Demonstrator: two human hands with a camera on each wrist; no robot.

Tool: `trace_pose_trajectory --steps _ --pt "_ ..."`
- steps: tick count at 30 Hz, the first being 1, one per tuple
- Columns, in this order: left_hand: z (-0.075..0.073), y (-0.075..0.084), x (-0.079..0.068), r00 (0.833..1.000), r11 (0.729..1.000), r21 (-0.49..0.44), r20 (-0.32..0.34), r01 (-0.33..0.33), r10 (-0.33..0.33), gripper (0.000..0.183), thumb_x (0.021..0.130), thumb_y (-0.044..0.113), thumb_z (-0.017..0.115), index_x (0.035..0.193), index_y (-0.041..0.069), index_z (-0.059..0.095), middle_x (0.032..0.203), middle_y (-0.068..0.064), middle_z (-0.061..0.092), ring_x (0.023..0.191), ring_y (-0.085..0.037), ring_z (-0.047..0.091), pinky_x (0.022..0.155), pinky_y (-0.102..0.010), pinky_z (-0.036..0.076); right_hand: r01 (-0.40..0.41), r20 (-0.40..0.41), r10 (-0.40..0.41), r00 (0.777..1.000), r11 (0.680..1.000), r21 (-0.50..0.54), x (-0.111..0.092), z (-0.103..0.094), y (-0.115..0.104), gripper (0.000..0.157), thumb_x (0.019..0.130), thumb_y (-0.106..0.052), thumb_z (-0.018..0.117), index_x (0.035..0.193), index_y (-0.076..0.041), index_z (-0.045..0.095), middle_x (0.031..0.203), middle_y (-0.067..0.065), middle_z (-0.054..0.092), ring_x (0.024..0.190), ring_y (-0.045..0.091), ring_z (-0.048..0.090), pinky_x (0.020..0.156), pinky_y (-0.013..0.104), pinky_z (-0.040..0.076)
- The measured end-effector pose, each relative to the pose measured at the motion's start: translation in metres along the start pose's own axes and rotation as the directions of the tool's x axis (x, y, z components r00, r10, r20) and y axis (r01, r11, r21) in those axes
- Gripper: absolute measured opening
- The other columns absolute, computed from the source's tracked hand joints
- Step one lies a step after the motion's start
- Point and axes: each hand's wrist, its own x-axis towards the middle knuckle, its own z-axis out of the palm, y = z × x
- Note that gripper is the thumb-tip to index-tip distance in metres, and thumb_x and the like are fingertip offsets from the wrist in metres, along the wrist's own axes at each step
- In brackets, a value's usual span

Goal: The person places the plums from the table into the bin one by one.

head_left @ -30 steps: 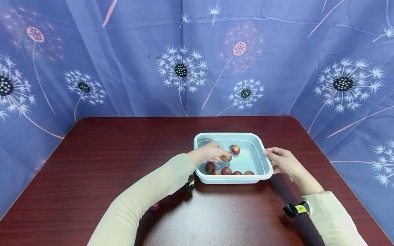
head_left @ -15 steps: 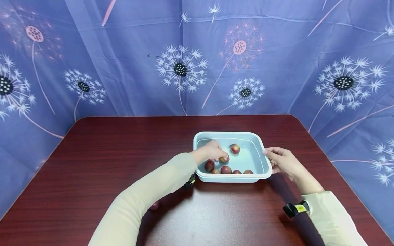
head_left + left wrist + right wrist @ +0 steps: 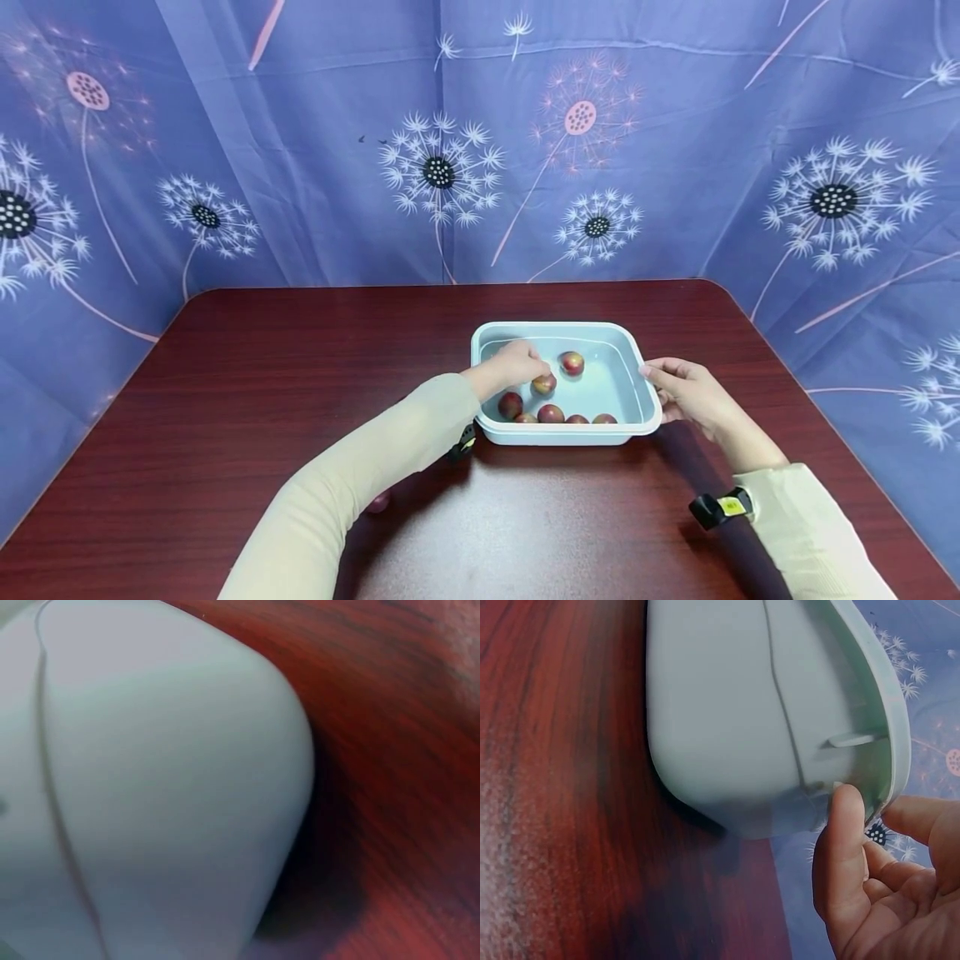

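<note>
A pale blue-white plastic tub (image 3: 637, 430) stands on the table, with several red-and-yellow plums along its near inner side. Inside the tub, my left hand (image 3: 517, 367) is over a plum (image 3: 543, 384), its fingertips at the fruit's upper edge; the grip is partly hidden. Another plum (image 3: 572, 363) lies apart, farther back in the tub. My right hand (image 3: 686, 396) pinches the tub's right rim, thumb and fingers on either side in the right wrist view (image 3: 885, 877). The left wrist view holds only the tub's outer wall (image 3: 180, 780) and the tabletop; the left hand is out of it.
A reddish plum (image 3: 378, 502) lies on the dark wooden table (image 3: 300, 367), partly behind the left sleeve. A blue dandelion-print cloth (image 3: 337, 208) hangs behind the table and at both sides.
The left hand has shifted slightly left and back, and the plum at its fingertips has moved a little left. More of that plum now shows. The right hand stays on the rim.
</note>
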Motion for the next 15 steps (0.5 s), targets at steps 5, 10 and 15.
trace_pose_trajectory --steps 5,10,15 --pt "-0.006 0.0 -0.005 1.0 0.999 -0.018 -0.008 -0.03 0.03 0.013 0.085 0.018 0.062 0.079 0.007 0.059 0.079 0.001 0.05 0.072 -0.011 0.045 0.061 -0.019 0.036 -0.002 0.003 0.002 1.0 1.0 0.002 0.001 0.001 -0.001 0.051 0.1 -0.027 0.048 0.127 0.015 0.04 0.079 -0.006 0.061 0.065 0.008 0.062 0.058 0.03 0.056" --pt "-0.013 0.001 -0.007 0.998 0.999 -0.013 -0.031 -0.047 0.046 0.017 0.086 0.02 0.061 0.089 0.004 0.062 0.084 -0.001 0.052 0.075 -0.012 0.046 0.063 -0.02 0.036 -0.005 0.0 0.005 1.0 1.0 -0.002 0.0 0.003 -0.001 0.05 0.1 -0.026 0.048 0.126 0.015 0.04 0.078 -0.005 0.061 0.065 0.008 0.061 0.059 0.031 0.057" --pt "-0.021 0.007 -0.012 0.999 0.997 -0.056 -0.017 -0.053 0.052 0.022 0.09 0.023 0.061 0.099 0.003 0.064 0.087 -0.001 0.054 0.072 -0.013 0.047 0.062 -0.022 0.038 -0.014 -0.016 0.014 1.0 1.0 -0.018 -0.001 0.002 -0.002 0.05 0.1 -0.027 0.048 0.128 0.014 0.04 0.078 -0.005 0.06 0.064 0.008 0.061 0.059 0.031 0.057"
